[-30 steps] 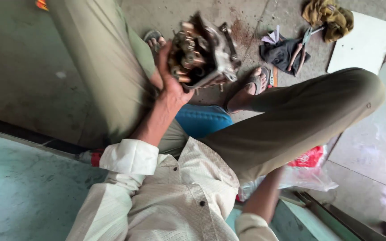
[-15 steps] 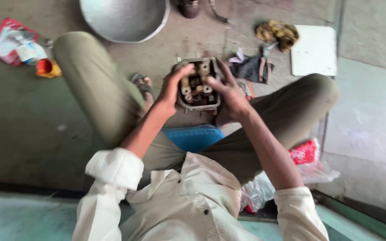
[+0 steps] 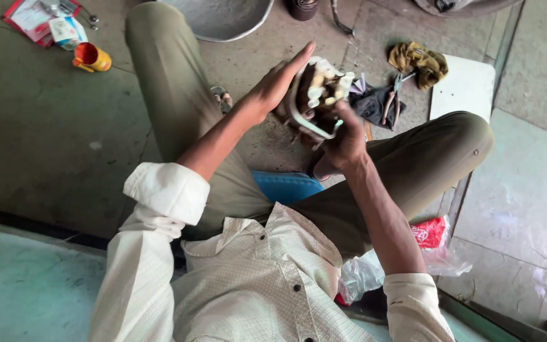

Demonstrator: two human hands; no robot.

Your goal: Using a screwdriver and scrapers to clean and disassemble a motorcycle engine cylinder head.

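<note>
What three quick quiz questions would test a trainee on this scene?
1. True or false: the right hand grips the motor part from below.
2. How does the left hand meet the part: A) flat palm against its side, B) apart from it?
3. What lies on the floor just right of the part, beside the yellow rag?

Key: 1. True. 2. A. 3. Pliers on a dark cloth.

Knees [image 3: 470, 136] flank the hands [image 3: 273, 88]; floor [image 3: 52, 139] leftward open (cup [image 3: 91, 57] aside).
</note>
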